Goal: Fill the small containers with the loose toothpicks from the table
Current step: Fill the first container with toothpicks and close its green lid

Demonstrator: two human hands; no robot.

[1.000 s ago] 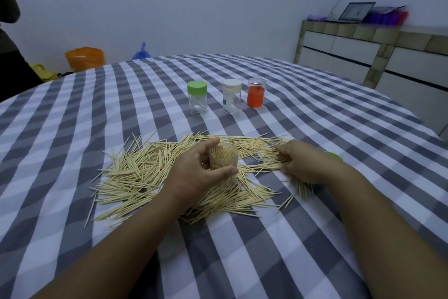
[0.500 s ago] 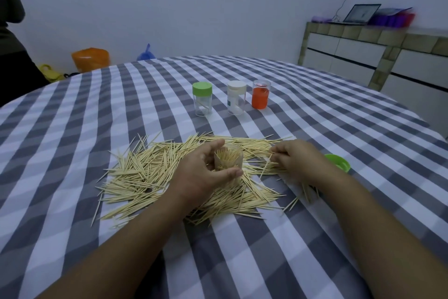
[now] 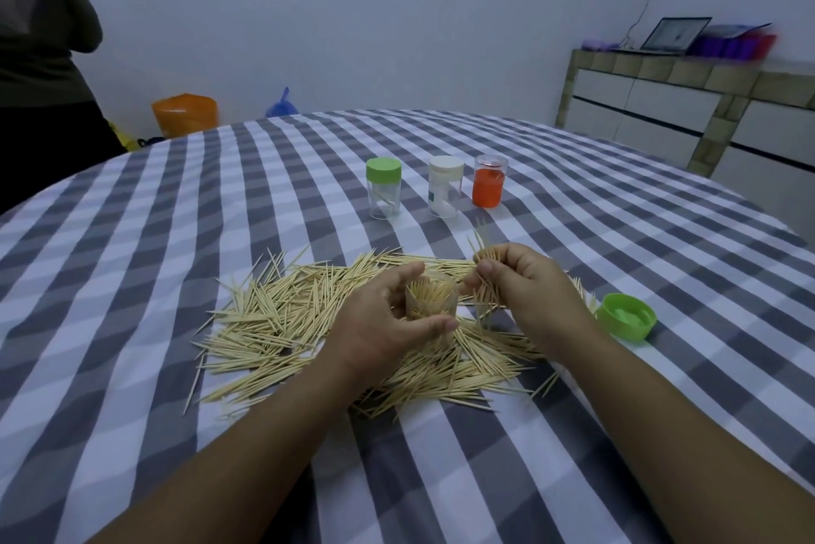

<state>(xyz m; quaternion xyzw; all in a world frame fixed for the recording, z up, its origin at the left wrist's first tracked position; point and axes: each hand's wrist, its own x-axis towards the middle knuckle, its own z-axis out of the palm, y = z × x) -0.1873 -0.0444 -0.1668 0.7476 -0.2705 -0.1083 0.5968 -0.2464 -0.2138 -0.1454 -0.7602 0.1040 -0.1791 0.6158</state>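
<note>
Since the earlier frame, the right hand [image 3: 525,283] has risen off the pile and now pinches a bundle of toothpicks [image 3: 485,274] just beside the open container [image 3: 430,301]. That container stands upright in the loose toothpicks [image 3: 282,318] scattered on the checked tablecloth [image 3: 176,213], already packed with toothpicks. The left hand [image 3: 379,323] grips it, thumb and fingers curled round its wall. A green lid [image 3: 626,316] lies inverted to the right, near the right wrist. Farther back stand three more containers in a row: a green-capped container [image 3: 383,188], a white-capped container [image 3: 444,186] and an orange container [image 3: 488,186].
</note>
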